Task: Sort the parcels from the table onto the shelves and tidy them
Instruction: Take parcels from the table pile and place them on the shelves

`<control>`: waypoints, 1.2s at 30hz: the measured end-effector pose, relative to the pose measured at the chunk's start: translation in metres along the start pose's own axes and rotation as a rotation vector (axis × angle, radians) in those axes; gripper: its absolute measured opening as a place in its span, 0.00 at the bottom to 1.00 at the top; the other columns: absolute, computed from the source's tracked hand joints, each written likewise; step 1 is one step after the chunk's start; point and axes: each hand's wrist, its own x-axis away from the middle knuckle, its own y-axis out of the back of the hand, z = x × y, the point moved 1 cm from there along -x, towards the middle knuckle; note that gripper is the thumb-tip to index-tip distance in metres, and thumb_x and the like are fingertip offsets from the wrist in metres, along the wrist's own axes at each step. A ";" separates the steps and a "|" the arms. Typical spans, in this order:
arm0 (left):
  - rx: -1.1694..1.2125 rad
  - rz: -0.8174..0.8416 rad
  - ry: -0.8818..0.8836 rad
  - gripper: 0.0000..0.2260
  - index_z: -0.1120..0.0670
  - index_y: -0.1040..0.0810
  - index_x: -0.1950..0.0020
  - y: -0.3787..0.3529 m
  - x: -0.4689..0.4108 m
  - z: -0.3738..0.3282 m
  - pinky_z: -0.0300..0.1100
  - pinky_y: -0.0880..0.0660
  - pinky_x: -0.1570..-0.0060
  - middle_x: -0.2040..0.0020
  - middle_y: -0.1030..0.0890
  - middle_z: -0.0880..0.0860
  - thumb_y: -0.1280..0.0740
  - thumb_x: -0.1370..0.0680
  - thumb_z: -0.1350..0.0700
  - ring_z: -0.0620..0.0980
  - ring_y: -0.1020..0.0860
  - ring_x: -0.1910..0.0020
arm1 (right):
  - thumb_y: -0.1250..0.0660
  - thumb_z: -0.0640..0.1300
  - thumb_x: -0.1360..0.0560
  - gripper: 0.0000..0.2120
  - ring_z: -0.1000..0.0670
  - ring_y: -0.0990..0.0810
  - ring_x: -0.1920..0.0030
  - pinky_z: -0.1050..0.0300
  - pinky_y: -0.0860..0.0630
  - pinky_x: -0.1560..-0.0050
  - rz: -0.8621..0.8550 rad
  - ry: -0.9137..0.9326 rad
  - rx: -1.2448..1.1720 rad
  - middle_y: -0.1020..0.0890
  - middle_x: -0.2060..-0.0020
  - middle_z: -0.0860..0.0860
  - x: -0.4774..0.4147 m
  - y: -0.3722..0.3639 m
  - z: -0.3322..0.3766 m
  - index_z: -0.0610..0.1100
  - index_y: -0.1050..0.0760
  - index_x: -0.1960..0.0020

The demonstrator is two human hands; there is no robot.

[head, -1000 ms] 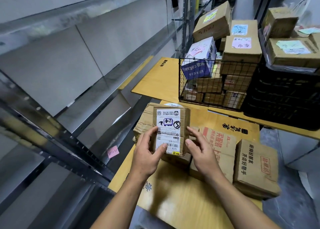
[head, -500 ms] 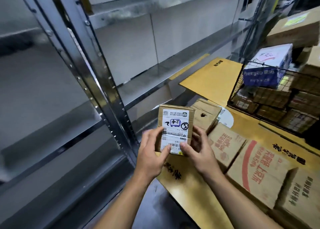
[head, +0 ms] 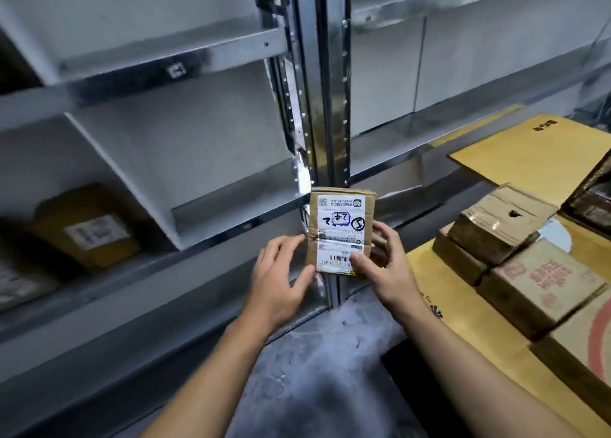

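Left side: the left hand (head: 281,280) is spread and relaxed. Its fingertips are at the left edge of the small brown cardboard parcel (head: 340,226) and its thumb touches the lower left corner.
Right side: the right hand (head: 388,269) pinches the same parcel, with the thumb pressed on the front near the barcode and the fingers curled round the right edge to the back.
Parcel: it is held upright in the air, clear of the table. Its white shipping label faces the camera and bears blue and black pen marks and a circled figure.
Parcel's place: it is in front of the grey metal upright post (head: 325,107) of the silver metal shelving (head: 172,64), level with a shelf edge.
Left bay: a yellow-brown parcel with a white label (head: 87,227) lies on a lower shelf, blurred.
Table: the yellow-brown cardboard-covered table (head: 469,331) stands to the right, close beside the shelving.
On the table: a small tape-wrapped brown box with a hole in its top (head: 502,226) rests on another brown box. A cardboard box with red print (head: 545,282) lies against them.
Far right: the corner of a black wire basket (head: 591,186) shows at the frame edge.
Floor: the grey concrete floor (head: 314,365) shows between the forearms.
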 end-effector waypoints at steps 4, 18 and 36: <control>-0.349 0.099 -0.008 0.25 0.46 0.36 0.26 0.051 0.015 0.042 0.49 0.39 0.31 0.30 0.33 0.49 0.40 0.22 0.42 0.50 0.38 0.30 | 0.24 0.45 0.27 0.29 0.54 0.21 0.39 0.42 0.23 0.37 0.057 0.006 0.062 0.21 0.38 0.55 -0.001 -0.042 0.001 0.59 0.32 0.31; -0.701 0.136 0.177 0.25 0.47 0.41 0.24 0.128 -0.004 0.128 0.51 0.41 0.29 0.27 0.34 0.50 0.41 0.20 0.44 0.54 0.37 0.29 | 0.24 0.40 0.27 0.30 0.52 0.21 0.39 0.43 0.24 0.35 0.253 0.082 0.139 0.22 0.38 0.54 -0.077 -0.165 0.009 0.55 0.33 0.31; -0.709 0.042 0.263 0.22 0.50 0.32 0.29 0.134 -0.082 0.208 0.51 0.30 0.38 0.35 0.26 0.50 0.39 0.22 0.46 0.53 0.30 0.39 | 0.25 0.40 0.30 0.34 0.59 0.22 0.39 0.64 0.24 0.42 0.485 0.056 0.119 0.23 0.36 0.51 -0.250 -0.305 -0.054 0.52 0.35 0.29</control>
